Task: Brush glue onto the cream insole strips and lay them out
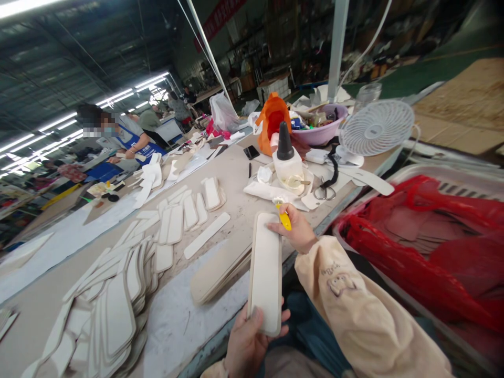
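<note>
My left hand grips the lower end of a long white panel with rounded corners, thumb on top and fingers underneath. In my right hand is a small yellow-handled brush, its whitish head pointing away from me. Fingers of that hand touch the panel's upper end. Just left of the panel, a stack of beige strips lies on the table. A white bottle with a black cone top stands beyond my right hand, near a pair of scissors.
Piles of white panels spread over the table's left side. A white fan, an orange bag and a purple basin stand at the back right. A crate with red plastic is at right. A co-worker stands across the table.
</note>
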`<state>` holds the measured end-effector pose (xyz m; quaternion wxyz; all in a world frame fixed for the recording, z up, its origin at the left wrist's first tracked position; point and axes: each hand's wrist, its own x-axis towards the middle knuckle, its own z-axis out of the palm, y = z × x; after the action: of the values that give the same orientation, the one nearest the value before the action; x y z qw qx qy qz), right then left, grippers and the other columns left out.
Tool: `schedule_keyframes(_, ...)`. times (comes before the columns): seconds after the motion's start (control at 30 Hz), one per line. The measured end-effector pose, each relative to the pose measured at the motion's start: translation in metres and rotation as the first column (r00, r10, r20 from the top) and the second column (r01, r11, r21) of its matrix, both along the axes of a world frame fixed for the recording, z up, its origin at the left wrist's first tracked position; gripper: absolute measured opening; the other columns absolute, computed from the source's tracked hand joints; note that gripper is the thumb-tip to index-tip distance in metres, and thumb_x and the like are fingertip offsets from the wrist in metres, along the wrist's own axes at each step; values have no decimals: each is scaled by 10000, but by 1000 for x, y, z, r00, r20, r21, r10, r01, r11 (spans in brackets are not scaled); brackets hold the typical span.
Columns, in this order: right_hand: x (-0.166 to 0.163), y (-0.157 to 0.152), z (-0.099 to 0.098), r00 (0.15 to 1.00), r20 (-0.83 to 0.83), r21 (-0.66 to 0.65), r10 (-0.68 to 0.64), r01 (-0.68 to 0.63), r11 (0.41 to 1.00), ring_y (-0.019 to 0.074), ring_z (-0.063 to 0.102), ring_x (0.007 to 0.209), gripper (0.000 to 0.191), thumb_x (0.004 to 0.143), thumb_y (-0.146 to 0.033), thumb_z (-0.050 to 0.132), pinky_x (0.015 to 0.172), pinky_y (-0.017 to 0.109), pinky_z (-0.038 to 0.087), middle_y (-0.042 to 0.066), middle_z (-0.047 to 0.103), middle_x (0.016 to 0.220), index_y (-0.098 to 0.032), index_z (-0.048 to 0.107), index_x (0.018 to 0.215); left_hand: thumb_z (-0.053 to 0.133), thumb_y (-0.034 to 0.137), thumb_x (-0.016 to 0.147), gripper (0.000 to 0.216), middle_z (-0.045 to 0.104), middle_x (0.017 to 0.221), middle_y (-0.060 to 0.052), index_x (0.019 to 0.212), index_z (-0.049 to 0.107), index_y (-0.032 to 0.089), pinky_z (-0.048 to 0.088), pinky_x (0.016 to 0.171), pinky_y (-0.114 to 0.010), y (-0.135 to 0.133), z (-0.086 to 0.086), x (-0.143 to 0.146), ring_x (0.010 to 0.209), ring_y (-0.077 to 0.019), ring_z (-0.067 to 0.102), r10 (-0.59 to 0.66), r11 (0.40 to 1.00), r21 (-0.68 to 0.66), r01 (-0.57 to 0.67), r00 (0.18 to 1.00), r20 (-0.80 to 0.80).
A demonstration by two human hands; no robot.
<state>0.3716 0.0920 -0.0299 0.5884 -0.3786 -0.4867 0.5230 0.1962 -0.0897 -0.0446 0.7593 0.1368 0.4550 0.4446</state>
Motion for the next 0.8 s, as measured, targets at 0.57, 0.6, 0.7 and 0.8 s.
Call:
schedule_keyframes(0.57,-4,0,3,990,-123,-49,-63,57,997,96,291,509,467,657,-498,738,482,239,227,-79,324,600,-258,358,783,651,516,749,548,686,1086,-206,1105,657,99,524,788,-442,4,12,1,982,-377,651,-92,994,60,90,995,23)
schedule_keyframes(0.6,-4,0,3,992,-115,-49,-53,47,998,96,290,504,467,658,-491,740,481,239,224,-83,328,589,-258,357,785,650,545,735,555,704,1032,-192,1063,681,98,524,770,-431,6,15,3,961,-371,654,-90,993,75,91,996,-21)
schedule_keyframes(0.7,-3,-2,4,994,-109,-35,-26,22,999,98,306,502,456,664,-462,746,484,239,224,-89,347,568,-258,357,785,643,514,753,452,731,906,-143,964,724,123,519,738,-391,15,20,10,913,-333,651,-61,989,123,83,983,-171)
schedule_keyframes(0.8,-4,-3,6,996,-91,-22,-8,6,1000,95,313,500,444,667,-432,751,483,237,234,-95,353,558,-254,359,776,638,449,786,381,732,858,-107,990,713,137,501,698,-345,25,18,14,829,-273,650,-60,985,141,97,968,-245)
